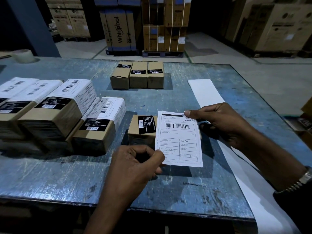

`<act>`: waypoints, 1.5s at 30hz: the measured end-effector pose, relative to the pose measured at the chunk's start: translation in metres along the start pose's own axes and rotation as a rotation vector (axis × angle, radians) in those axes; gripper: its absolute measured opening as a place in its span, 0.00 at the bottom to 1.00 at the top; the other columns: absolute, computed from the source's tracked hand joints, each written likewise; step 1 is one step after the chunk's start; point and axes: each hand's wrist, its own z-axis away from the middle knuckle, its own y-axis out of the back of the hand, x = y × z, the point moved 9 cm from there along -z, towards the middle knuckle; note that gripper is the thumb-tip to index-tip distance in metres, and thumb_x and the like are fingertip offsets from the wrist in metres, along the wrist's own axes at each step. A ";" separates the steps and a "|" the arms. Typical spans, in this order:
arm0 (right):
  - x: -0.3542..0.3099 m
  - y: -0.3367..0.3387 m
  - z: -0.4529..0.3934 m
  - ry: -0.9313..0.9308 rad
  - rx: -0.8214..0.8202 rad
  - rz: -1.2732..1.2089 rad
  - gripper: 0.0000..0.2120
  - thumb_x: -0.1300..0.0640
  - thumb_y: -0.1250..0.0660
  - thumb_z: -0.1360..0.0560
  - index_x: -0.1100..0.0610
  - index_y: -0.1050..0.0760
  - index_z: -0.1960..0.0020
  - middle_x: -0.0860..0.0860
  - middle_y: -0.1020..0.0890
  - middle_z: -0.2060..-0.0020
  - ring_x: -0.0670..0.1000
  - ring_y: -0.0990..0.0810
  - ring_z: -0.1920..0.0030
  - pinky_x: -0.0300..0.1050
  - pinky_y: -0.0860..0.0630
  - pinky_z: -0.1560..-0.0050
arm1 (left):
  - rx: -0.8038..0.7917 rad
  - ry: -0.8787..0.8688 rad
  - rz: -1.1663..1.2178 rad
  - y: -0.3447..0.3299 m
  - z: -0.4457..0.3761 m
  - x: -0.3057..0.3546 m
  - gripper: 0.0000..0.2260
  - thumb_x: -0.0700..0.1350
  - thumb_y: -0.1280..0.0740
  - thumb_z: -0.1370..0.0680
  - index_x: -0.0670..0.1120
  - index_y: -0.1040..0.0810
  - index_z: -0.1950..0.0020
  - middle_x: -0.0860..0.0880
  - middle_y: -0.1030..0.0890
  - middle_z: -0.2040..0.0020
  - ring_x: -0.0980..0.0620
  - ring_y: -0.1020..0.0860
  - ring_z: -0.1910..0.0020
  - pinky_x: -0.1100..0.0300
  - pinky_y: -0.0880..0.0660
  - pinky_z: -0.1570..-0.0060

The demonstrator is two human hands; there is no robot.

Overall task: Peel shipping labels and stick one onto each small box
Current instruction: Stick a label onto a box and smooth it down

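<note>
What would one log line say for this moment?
step: label peeled, held above box | left hand: pinches bottom corner | right hand: pinches top corner | not stuck yet

Labelled boxes (50, 114) are sitting at the frame's left on the bench (50, 174), three boxes (137, 76) upper centre, one box (141, 130) mid-frame, seemingly behind the held label (179, 139).
</note>
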 end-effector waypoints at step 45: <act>-0.019 -0.001 0.021 0.061 -0.352 0.288 0.49 0.65 0.17 0.37 0.49 0.33 0.21 0.50 0.11 0.43 0.48 0.14 0.40 0.47 0.19 0.38 | -0.172 -0.518 -1.149 -0.008 -0.057 0.067 0.51 0.58 0.22 0.28 0.53 0.49 0.14 0.50 0.37 0.18 0.49 0.39 0.21 0.51 0.38 0.23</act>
